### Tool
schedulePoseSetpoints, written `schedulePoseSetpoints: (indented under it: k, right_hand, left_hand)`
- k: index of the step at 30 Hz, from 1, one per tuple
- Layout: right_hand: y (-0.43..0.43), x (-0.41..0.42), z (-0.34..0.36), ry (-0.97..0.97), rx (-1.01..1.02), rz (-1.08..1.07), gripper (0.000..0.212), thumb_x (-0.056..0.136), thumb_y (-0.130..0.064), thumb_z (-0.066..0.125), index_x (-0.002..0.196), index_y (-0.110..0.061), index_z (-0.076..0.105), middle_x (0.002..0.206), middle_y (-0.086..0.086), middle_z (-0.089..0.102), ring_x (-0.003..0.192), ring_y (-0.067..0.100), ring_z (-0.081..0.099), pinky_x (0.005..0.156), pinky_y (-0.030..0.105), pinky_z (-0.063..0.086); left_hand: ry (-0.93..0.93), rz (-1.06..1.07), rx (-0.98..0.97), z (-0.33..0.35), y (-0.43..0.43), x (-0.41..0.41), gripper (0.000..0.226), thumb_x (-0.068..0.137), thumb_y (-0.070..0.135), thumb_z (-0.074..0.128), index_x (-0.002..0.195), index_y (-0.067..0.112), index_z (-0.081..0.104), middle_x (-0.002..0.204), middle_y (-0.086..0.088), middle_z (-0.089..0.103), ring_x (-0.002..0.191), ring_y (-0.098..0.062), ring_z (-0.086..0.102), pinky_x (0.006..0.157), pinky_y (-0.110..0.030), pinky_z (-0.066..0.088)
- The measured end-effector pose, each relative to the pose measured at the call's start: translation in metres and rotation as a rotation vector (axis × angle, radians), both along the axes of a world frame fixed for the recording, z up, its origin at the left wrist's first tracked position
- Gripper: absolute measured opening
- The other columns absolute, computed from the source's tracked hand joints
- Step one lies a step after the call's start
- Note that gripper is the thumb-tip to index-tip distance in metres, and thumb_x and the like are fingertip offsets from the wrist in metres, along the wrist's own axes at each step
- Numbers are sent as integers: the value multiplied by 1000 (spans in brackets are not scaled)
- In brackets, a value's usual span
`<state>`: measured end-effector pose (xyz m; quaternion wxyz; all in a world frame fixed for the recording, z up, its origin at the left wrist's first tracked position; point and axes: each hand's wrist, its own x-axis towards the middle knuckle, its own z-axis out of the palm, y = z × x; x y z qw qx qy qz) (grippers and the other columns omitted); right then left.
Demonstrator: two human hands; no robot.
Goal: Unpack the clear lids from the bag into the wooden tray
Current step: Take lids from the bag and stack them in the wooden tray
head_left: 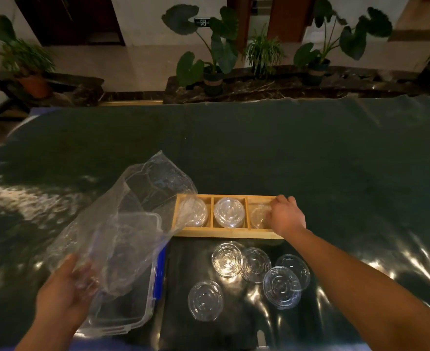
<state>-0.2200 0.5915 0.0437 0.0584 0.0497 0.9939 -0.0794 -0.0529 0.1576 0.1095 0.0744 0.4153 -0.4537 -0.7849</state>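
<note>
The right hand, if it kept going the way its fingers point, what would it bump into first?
Probably the clear round lid in the right compartment of the wooden three-part tray. The right hand points left and slightly away, and its fingers look already at that lid, though depth is unclear.

Clear ringed lids (227,260), pale wooden tray (230,233), dark green table cover (310,160), blue-latched box (143,295).

Clear storage box (122,307) on dark table (284,153); potted plants (213,59) behind.
</note>
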Motion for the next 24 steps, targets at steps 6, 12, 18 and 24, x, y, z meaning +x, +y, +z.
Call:
schedulePoseSetpoints:
  k: [6,12,18,24]
  right_hand:
    - [-6,14,3,70,-204,-55,36,93,-28,60,128,-21,63,132,3,58,123,24,48,87,39,54]
    - [-10,39,9,108,-408,-77,29,91,-23,62,119,-18,68,116,1,69,105,22,61,83,37,54]
    - [-14,81,6,57,-572,-134,20,90,-27,67,109,-24,71,96,-5,70,81,13,63,69,25,43]
    - [-22,111,-2,-6,-647,-152,13,89,-19,69,100,-24,71,87,-7,72,81,11,66,69,22,45]
  left_hand:
    - [-21,25,11,-5,-9,0,12,103,26,57,95,20,64,93,-5,65,51,-7,64,38,-12,46]
    - [-24,57,37,-5,-10,0,15,105,23,55,93,21,65,88,-2,63,46,-5,61,40,-11,47]
    - [-30,142,24,-1,-18,10,15,103,26,58,90,20,61,88,-2,63,54,-8,65,53,-25,56]
    - [4,315,82,0,-68,29,17,103,28,55,107,15,65,81,-4,69,64,-13,68,79,-35,59]
